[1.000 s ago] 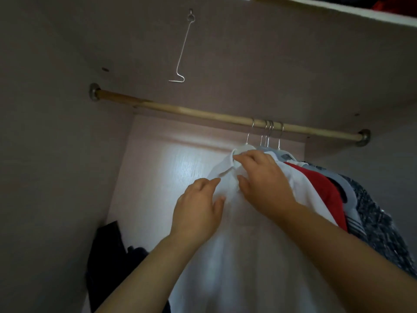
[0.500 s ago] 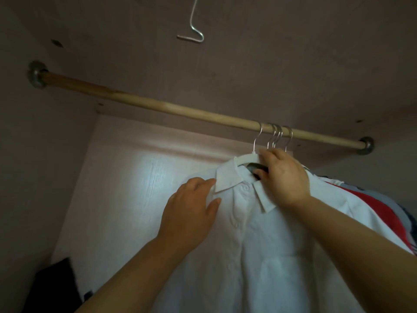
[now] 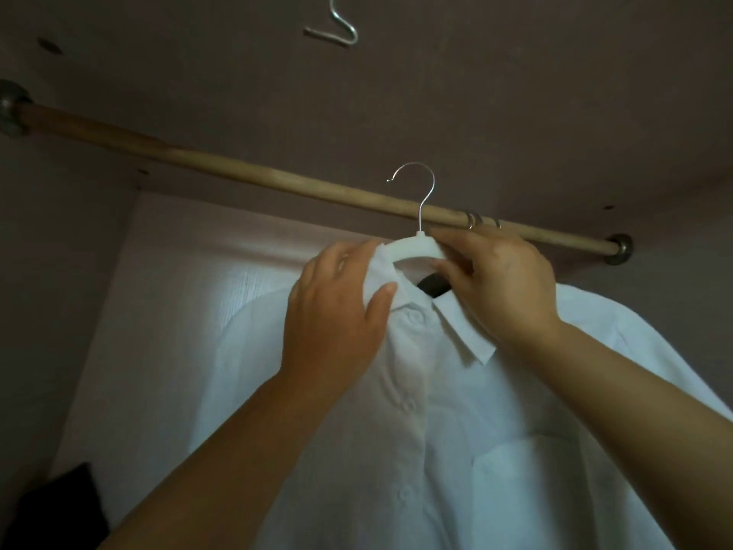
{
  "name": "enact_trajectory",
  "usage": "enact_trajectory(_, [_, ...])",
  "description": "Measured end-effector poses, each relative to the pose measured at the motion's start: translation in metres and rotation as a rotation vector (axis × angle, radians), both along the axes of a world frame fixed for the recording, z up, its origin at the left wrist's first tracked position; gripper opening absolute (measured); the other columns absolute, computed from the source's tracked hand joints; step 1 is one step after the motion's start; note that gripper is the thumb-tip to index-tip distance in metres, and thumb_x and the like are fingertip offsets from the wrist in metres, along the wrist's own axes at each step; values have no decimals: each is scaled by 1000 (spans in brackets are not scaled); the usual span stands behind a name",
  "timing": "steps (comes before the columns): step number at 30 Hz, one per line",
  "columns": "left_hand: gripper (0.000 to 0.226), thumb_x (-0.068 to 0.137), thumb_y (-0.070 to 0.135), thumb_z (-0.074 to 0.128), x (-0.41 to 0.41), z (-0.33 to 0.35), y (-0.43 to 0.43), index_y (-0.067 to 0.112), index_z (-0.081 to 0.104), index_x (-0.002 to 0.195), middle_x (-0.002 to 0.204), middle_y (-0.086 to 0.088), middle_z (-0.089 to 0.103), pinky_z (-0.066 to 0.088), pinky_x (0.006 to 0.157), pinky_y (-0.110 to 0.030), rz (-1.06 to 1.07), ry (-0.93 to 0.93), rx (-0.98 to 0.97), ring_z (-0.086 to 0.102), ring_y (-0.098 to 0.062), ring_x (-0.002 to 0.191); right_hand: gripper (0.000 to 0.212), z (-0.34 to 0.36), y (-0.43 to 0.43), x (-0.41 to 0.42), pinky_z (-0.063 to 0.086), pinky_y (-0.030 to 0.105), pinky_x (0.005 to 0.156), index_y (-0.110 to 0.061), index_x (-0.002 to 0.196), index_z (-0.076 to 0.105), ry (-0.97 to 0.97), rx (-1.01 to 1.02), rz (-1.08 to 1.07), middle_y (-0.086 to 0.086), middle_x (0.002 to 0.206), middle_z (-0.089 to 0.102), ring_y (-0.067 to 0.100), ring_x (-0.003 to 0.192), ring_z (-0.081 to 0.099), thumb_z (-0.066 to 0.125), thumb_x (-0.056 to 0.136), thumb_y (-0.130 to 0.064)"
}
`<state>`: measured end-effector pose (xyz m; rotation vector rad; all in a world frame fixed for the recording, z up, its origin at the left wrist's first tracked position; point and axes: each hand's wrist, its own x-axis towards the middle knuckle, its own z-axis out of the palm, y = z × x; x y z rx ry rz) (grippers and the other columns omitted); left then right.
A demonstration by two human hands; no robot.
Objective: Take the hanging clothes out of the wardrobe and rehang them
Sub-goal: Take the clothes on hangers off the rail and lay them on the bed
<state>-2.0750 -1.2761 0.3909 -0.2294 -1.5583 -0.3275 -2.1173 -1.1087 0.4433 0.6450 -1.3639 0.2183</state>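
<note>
A white collared shirt point(image 3: 456, 430) hangs on a white hanger point(image 3: 412, 248) whose metal hook point(image 3: 420, 192) is off the wooden rail point(image 3: 238, 172) and in front of it. My right hand point(image 3: 499, 287) grips the hanger's top on the right of the hook. On the left side of the collar, my left hand point(image 3: 337, 311) holds the shirt, thumb under the collar flap. Several other hanger hooks point(image 3: 480, 221) stay on the rail just behind my right hand.
A bent wire hook point(image 3: 337, 29) hangs from the wardrobe ceiling above. The rail ends in metal brackets at the left wall point(image 3: 10, 109) and the right point(image 3: 618, 250). Dark clothing point(image 3: 59, 506) lies at the bottom left. The back panel is pale.
The white shirt's hanger has come off the rail and moved left, its hook now free in front of the rail. Both hands rose with it; the view tilted upward.
</note>
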Motion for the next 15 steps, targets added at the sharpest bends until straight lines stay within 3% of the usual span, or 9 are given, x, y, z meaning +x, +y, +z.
enact_trajectory(3, [52, 86, 47, 39, 11, -17, 7, 17, 55, 125, 119, -6, 59, 40, 92, -42, 65, 53, -7, 53, -28, 111, 28, -40, 6, 18, 46, 28, 55, -31, 105, 68, -37, 33, 34, -2, 82, 66, 25, 75, 64, 56, 82, -40])
enact_trajectory(10, [48, 86, 49, 45, 30, -121, 28, 25, 57, 125, 104, 6, 66, 48, 83, -35, -104, -129, -50, 62, -15, 93, 31, -146, 37, 55, 48, 25, 50, -29, 108, 69, -75, 82, 50, -7, 77, 66, 17, 61, 63, 51, 87, -44])
enact_trajectory(13, [44, 86, 44, 45, 48, -164, 51, 28, 54, 127, 98, 8, 66, 52, 72, -26, -164, -184, -34, 59, -7, 86, 28, -189, 61, 76, 47, 27, 52, -27, 108, 71, -99, 102, 38, -8, 74, 64, 15, 59, 61, 62, 84, -38])
enact_trajectory(15, [43, 87, 42, 44, 67, -189, 70, 31, 51, 128, 95, 11, 64, 46, 70, -16, -167, -208, -25, 52, -2, 85, 29, -214, 81, 97, 48, 27, 55, -27, 108, 70, -140, 107, 47, -8, 75, 65, 14, 61, 62, 66, 81, -36])
